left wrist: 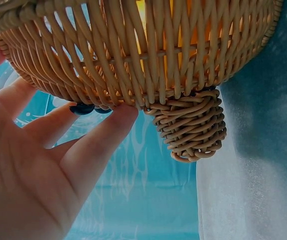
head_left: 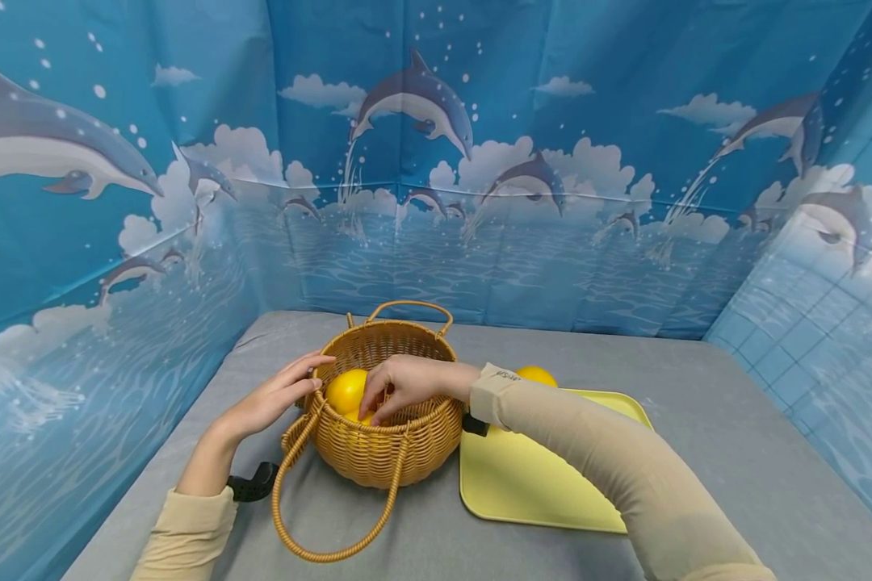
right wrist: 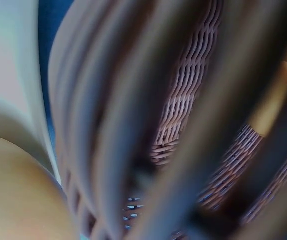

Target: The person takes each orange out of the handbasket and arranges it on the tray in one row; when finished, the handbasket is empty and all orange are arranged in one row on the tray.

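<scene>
A round wicker basket stands on the table with glossy yellow fruit inside. My left hand rests its extended fingers on the basket's left rim. In the left wrist view, the thumb touches the woven wall near a wicker stub. My right hand reaches down into the basket, fingers bent, with the fingertips on a yellow fruit low near the front wall. Beside it lies a bigger-looking round yellow fruit. Blurred wicker fills the right wrist view and hides the right fingers.
A pale yellow tray lies right of the basket, under the right forearm. Another yellow fruit shows behind that sleeve. One basket handle hangs out to the front; the other stands at the back. Dolphin-print curtains border the grey table.
</scene>
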The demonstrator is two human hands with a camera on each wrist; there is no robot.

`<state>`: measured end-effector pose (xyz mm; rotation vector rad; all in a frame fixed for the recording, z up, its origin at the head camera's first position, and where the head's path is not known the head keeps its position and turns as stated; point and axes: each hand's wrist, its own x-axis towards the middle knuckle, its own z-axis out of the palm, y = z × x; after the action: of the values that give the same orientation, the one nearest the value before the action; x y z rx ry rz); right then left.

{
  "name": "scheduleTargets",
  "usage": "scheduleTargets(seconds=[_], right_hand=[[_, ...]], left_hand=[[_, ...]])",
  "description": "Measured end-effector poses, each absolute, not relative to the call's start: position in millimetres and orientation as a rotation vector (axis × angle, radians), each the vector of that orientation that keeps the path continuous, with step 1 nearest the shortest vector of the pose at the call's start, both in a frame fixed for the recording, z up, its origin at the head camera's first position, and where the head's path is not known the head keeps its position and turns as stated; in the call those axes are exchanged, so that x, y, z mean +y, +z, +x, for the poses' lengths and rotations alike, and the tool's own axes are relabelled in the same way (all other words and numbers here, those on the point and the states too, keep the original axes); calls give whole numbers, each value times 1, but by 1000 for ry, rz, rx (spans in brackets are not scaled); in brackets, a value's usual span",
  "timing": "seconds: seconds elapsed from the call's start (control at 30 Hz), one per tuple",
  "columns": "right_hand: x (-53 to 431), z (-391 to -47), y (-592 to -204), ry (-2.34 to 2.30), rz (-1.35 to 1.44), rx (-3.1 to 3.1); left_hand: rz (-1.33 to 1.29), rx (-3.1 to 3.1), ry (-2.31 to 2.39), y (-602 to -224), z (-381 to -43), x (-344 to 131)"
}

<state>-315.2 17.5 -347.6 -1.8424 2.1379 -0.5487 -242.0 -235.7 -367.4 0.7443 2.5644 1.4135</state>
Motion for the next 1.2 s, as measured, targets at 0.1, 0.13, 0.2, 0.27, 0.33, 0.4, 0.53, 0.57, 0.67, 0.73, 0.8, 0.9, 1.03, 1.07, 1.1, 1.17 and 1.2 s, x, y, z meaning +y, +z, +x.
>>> scheduleTargets(seconds=[0.1, 0.13, 0.2, 0.27, 0.33, 0.4, 0.53, 0.57, 0.67, 0.73, 0.8, 0.9, 1.03, 1.07, 1.1, 1.17, 1.2], right_hand=[[17, -314, -347, -513, -1821, 2184], [17, -314, -347, -500, -1808, 2203], [17, -314, -347, -475, -1784, 2232], [17, -314, -347, -465, -1761, 2247], [17, -315, -348, -469, -1736, 2251], [17, -315, -348, -471, -1723, 2251], [17, -315, -348, -473, -1735, 2244], [17, -315, -348, -472, -1748, 2237], [17, -316, -348, -457, -1798, 2210], [17, -316, -348, -445, -1826, 2196], [17, -316, -348, -436, -1838, 2188], [17, -317, -348, -438, -1832, 2187], [16, -316, -348, -460, -1811, 2188], [16, -316, -348, -463, -1805, 2194], [16, -316, -349, -462, -1803, 2203], [15, -315, -348, -451, -1797, 2229], [15, -315, -348, -440, -1795, 2244]], left_hand=[[744, 2566, 1411, -367, -242, -236], [743, 2566, 1412, -367, -242, -236], [744, 2566, 1409, -367, -242, -235], [745, 2563, 1408, -368, -242, -235], [747, 2559, 1409, -368, -243, -235], [749, 2557, 1411, -368, -243, -235], [753, 2556, 1416, -368, -243, -235], [752, 2558, 1415, -368, -243, -235], [750, 2560, 1415, -369, -243, -235], [751, 2560, 1416, -369, -243, -235], [749, 2557, 1420, -369, -243, -235], [748, 2555, 1424, -369, -244, -235], [750, 2559, 1418, -369, -244, -236], [750, 2559, 1416, -369, -243, -236], [752, 2559, 1416, -369, -243, -236], [751, 2558, 1413, -369, -243, -236], [752, 2557, 1414, -369, -243, -236]])
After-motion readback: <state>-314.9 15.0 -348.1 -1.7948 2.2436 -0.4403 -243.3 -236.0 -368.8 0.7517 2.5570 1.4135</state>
